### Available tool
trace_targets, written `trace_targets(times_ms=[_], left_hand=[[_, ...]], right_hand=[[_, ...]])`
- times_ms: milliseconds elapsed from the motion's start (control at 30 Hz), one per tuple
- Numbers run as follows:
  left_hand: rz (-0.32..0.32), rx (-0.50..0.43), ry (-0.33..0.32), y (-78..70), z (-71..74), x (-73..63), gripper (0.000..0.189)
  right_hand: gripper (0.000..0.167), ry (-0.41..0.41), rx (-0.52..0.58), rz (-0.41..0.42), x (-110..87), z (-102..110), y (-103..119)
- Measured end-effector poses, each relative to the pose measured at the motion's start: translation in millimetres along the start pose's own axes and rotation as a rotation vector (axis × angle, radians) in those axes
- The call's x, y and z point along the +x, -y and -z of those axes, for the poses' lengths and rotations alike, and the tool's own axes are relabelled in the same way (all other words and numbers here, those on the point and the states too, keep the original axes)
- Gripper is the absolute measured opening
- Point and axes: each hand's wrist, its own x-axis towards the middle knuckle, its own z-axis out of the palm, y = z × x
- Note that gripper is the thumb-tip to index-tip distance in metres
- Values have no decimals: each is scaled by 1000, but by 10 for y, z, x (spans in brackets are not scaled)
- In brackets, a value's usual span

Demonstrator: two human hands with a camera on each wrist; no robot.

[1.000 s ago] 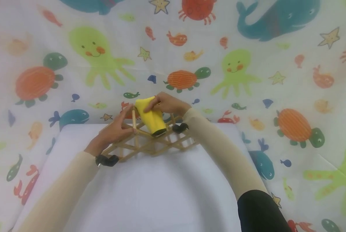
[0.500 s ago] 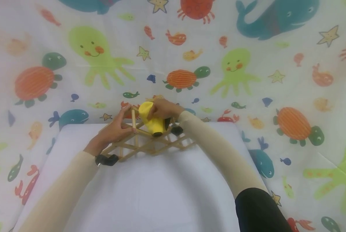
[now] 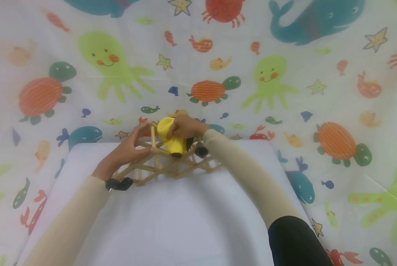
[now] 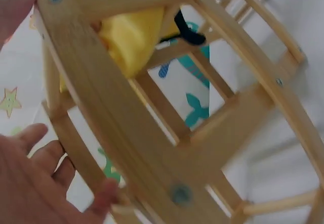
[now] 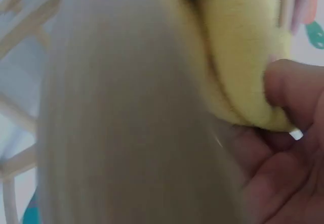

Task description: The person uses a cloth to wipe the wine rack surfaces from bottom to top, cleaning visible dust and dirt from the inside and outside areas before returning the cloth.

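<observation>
My right hand pinches a yellow soft cloth item with black ends. It is folded over the top of a wooden lattice rack; its exact kind I cannot tell. In the right wrist view the thumb presses on the bent yellow cloth, and a sleeve covers much of the picture. At the rack's left part, my left hand holds the frame between thumb and fingers. The left wrist view shows the crossed wooden slats close up, with the yellow cloth behind them.
The rack stands near the back edge of a white table. Right behind hangs a curtain printed with sea animals. A black strap piece sits at the left wrist.
The yellow cloth item, hanging long over the rack a second ago, is now folded and bunched. My right hand has moved slightly down and left; my left hand still holds the rack.
</observation>
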Motion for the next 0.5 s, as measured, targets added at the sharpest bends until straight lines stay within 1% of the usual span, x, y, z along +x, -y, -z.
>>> trace_targets(times_ms=[67,133,233,300,333,400,500], left_hand=[[33,19,-36,93,24,-72,108],[78,29,-76,219,39,-173,110],[149,-10,-138,424,48,-359,109],[179,-49,-183,580,32,-495,107],[191,-68,-208,663,14,-558,105],[217,-85,-261,839,-51,-665,103],[273,-114,-332,1084,-198,-782,102]], right_hand=[[25,-16,-12,-19,2,-10,-9],[23,-52,33,-32,-11,4,0],[22,-130,188,-45,-60,73,44],[23,-177,323,-24,-93,150,97],[25,-205,392,-6,-108,193,138],[28,-254,495,72,-114,272,233],[33,-301,562,192,-46,346,396]])
